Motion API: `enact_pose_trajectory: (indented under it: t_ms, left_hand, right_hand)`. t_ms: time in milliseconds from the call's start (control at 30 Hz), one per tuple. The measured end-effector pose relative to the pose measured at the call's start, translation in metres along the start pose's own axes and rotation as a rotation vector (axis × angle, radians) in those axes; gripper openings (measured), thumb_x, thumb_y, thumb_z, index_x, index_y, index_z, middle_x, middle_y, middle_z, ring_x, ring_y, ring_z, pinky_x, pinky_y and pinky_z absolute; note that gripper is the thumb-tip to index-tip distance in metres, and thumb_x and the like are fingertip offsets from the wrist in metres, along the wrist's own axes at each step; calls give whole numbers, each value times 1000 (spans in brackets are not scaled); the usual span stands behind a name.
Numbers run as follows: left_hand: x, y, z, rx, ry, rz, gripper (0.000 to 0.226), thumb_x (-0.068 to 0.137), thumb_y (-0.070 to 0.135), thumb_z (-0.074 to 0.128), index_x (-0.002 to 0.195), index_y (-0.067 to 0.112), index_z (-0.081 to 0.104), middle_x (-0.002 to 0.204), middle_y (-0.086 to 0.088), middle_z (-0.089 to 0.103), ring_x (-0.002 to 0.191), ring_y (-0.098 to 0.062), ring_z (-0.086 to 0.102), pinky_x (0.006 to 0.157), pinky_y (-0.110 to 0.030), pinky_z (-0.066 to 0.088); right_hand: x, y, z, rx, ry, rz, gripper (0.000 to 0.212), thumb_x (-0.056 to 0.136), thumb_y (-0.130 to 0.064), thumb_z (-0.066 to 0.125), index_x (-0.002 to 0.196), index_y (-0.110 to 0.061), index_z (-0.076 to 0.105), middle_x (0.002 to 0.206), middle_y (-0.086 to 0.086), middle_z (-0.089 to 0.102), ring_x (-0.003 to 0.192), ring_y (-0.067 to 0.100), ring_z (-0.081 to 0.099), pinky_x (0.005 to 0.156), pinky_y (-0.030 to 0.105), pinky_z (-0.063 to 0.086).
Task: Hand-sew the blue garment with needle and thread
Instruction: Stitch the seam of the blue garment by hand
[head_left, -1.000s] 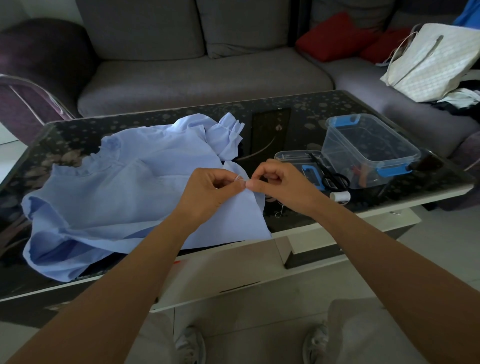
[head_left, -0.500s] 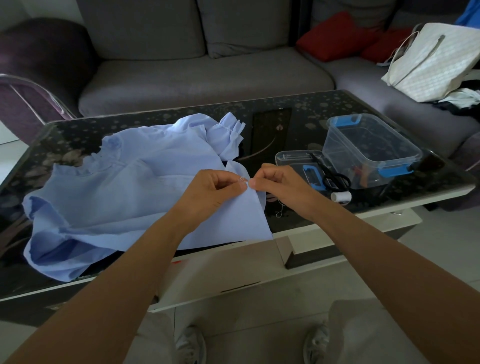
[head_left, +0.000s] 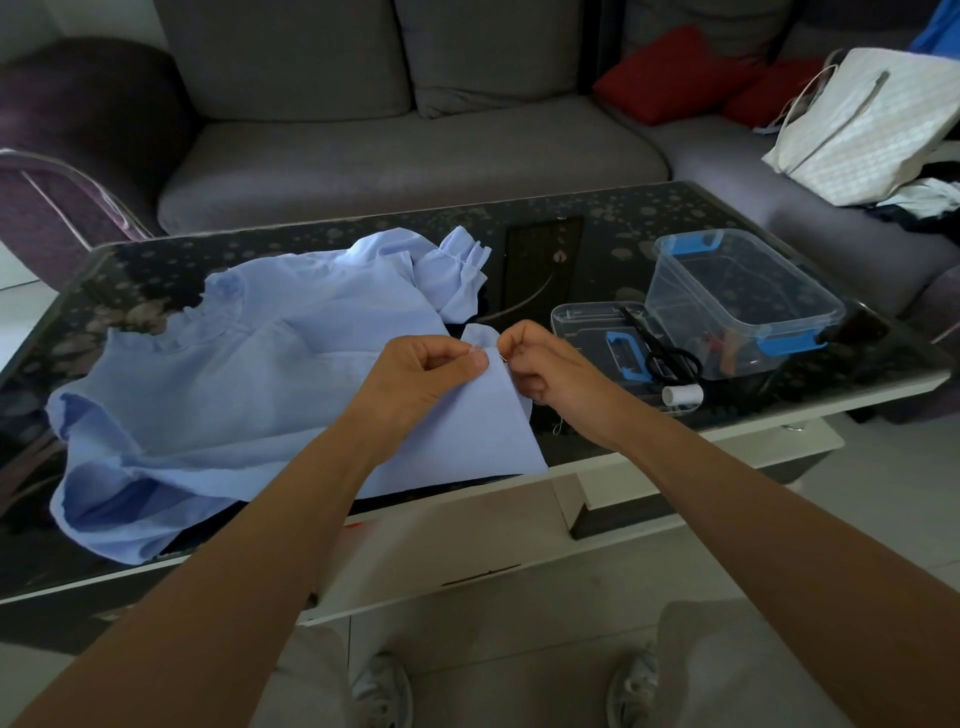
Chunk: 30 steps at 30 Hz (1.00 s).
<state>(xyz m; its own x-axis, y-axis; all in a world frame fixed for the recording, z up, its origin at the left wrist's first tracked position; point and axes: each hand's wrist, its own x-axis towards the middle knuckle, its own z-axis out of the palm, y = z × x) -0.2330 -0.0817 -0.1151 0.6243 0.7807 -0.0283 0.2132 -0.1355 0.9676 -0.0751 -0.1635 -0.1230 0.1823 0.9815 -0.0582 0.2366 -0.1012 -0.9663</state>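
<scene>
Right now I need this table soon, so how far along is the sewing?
Done: kit out, scissors and spool beside the open box. In hand: left hand pinches the garment edge; right hand pinches the needle there. Left: stitches too small to see; scissors lie untouched, so thread likely uncut.

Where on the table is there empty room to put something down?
Bare glass lies mid-table between the blue garment and the clear box, and along the back edge of the table by the sofa. The right front is crowded: lid, scissors, white spool. The garment covers the left.
</scene>
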Motion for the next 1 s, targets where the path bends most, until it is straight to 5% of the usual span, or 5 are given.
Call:
enact_pose_trajectory:
  t_ms: [133,333,533,767,1000]
  left_hand:
    - [-2,0,3,29,-47,-29,10,90,25,66,84,21,74,86,4,73,83,-10,66,78,-19,52]
    - [1,0,-1,-56,-19,-47,15,89,25,67,94,14,76,96,-8,75,98,-28,68,95,-38,53]
    - [-1,2,2,-27,-71,-71,11,90,24,66,88,19,75,85,2,75,77,-6,68,69,-12,52]
    - [-1,2,7,9,-29,-99,9,88,24,69,80,22,73,81,5,71,74,-4,64,65,-10,50]
    - [-2,2,5,10,112,-83,12,86,19,72,76,12,75,87,-12,72,85,-22,66,87,-34,54]
  right_hand:
    - [-1,2,1,22,-38,-15,9,99,-12,41,96,-15,49,66,-10,49,60,1,44,69,23,41]
    - [-3,5,-4,-54,1,-72,10,101,-19,49,104,-18,58,95,-4,67,86,4,63,76,19,50]
    - [-6,2,-8,-14,61,-180,15,95,-5,57,93,-18,65,90,-4,67,83,-1,64,74,13,50]
    - [-3,3,-7,44,79,-215,17,89,6,60,101,-4,66,95,3,69,86,2,68,74,14,52]
    - [-1,7,-9,-255,198,-281,27,92,-4,61,113,-20,62,118,-1,60,99,5,62,89,21,53]
